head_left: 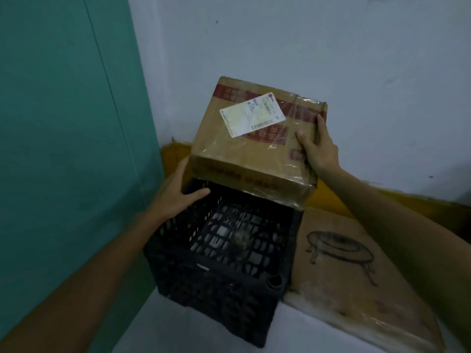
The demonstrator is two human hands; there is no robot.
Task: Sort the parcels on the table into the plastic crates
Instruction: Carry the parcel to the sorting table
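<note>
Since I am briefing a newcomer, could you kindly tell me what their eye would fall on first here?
A taped cardboard parcel with a white label sits mid-frame, held tilted above the open black plastic crate. The right grip holds its right edge, and the left grip lies open at its lower left corner. Right of the crate lies a flat carton printed with a round, legged shape.

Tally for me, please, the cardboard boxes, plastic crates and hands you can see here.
Cardboard boxes: 2, the labelled box held up and the flat box lying at the right.
Plastic crates: 1, the black crate.
Hands: 2, left hand and right hand.
Total: 5.
</note>
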